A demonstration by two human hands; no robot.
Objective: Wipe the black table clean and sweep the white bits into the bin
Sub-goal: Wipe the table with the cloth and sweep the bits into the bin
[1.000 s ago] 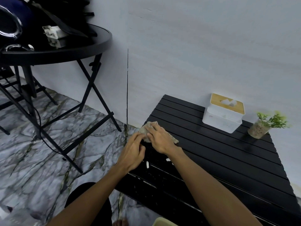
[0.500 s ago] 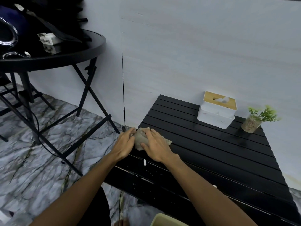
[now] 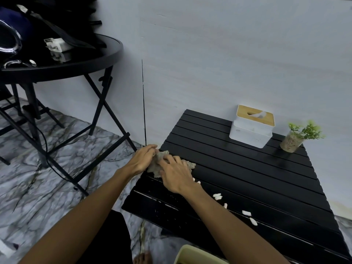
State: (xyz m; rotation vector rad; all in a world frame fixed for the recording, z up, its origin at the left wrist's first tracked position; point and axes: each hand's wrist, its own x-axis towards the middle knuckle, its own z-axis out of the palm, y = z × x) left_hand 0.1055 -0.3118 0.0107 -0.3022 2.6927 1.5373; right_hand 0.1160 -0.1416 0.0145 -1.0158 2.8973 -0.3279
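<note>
A person's right hand point(image 3: 176, 175) presses flat, fingers spread, on a crumpled grey-beige cleaning cloth point(image 3: 161, 162) at the left edge of a black slatted table point(image 3: 247, 178), while the left hand point(image 3: 142, 159) cups the cloth's outer side, fingers curled against it just beyond the table's edge; both hands are closed on the cloth rather than free. The cloth lies bunched between them, part of it spilling out from under the right hand toward the middle of the table, its surface rough and mottled. It looks soft and light, likely to fold and drag rather than slide cleanly, so a flat palm over its middle with the other hand steadying the bunched side seems the sound hold. To the right of the right wrist, small white bits point(image 3: 217, 196) lie scattered along the near slats, some close to the grooves between slats, where such light pieces could lodge or skip away under a fast stroke. A pale-rimmed bin point(image 3: 192, 253) shows at the bottom of the view, below the table's near edge. Farther back on the table stand a white tissue box with a wooden lid point(image 3: 252, 126) and a small potted plant point(image 3: 297, 137), both against the pale wall. A round black folding table point(image 3: 62, 65) stands on the marbled floor to the left.
</note>
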